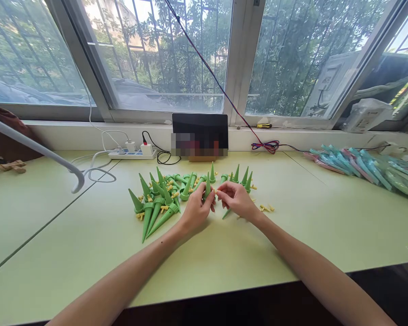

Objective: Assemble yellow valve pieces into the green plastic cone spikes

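Item: green cone (207, 188), pointed, long axis upright. Your left hand (195, 210) is gripping its lower end, fingers clamped round it, just above the table (224, 258). Your right hand (238, 202) is pinching a small yellow plug (216, 192) (fingertips closed tight on it) just right of the cone. Behind, spare cones (158, 199) are lying.
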The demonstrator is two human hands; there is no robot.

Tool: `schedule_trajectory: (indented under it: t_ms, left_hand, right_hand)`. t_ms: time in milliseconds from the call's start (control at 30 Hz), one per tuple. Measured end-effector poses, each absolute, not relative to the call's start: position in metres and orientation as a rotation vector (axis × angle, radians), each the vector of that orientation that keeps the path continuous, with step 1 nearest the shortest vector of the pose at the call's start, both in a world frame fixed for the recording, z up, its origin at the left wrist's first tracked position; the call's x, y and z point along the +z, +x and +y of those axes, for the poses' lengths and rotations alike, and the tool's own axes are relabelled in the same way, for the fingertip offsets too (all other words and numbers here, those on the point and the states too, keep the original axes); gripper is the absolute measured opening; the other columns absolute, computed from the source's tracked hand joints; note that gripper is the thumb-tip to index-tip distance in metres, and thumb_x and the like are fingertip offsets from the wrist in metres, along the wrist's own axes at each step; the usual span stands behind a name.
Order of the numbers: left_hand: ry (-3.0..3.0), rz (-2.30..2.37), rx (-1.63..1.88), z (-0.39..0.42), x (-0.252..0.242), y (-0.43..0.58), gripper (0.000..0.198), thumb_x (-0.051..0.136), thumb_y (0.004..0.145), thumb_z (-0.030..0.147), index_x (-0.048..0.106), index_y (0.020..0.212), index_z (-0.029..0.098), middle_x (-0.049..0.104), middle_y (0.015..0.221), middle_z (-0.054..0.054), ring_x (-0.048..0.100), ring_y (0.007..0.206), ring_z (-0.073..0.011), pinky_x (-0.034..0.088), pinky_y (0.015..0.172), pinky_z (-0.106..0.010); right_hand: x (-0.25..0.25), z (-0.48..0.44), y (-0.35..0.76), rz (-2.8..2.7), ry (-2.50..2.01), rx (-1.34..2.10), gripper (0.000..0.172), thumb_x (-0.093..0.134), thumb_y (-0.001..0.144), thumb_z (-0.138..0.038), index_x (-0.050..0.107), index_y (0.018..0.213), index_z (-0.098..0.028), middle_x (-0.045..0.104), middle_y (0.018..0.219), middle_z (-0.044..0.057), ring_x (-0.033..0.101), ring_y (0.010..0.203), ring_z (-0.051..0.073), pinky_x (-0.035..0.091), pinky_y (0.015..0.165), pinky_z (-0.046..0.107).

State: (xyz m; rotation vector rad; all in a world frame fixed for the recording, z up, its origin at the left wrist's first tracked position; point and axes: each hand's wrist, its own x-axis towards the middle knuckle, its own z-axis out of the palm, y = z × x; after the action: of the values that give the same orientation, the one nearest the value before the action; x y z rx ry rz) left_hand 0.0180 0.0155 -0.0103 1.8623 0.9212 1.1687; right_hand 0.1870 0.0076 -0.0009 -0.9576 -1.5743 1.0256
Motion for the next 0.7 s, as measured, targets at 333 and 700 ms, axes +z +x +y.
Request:
schedule_trajectory:
  t_ms: [333,700]
  left_hand:
    - [1.893,0.873,1.133,0.0162,-0.0126,0.0177,0.026,0.047,0.1,0.043,0.042,0.086,0.022,0.06,0.071,0.004,0.062,0.057,-0.0119,0.048,0.058,-0.027]
    - [1.879,0.866,1.118,0.015,-0.0108,0.0181,0.027,0.047,0.099,0.045,0.042,0.087,0.022,0.061,0.071,0.004,0.062,0.058,-0.0123,0.048,0.06,-0.028]
  right_hand:
    - [-0.0003,0.0087,0.1878,-1.675,-1.064,0.991,0.041,0.054,0.093,-0.055,0.053,0.069,-0.02,0.055,0.051,-0.003,0.05,0.043,0.011,0.041,0.047,0.024]
    - [0.0003,0.007,0.1867,-1.624,-1.021,0.975,0.041,0.058,0.09,-0.058,0.058,0.075,-0.02,0.057,0.057,-0.002,0.053,0.046,0.012,0.044,0.047,0.024]
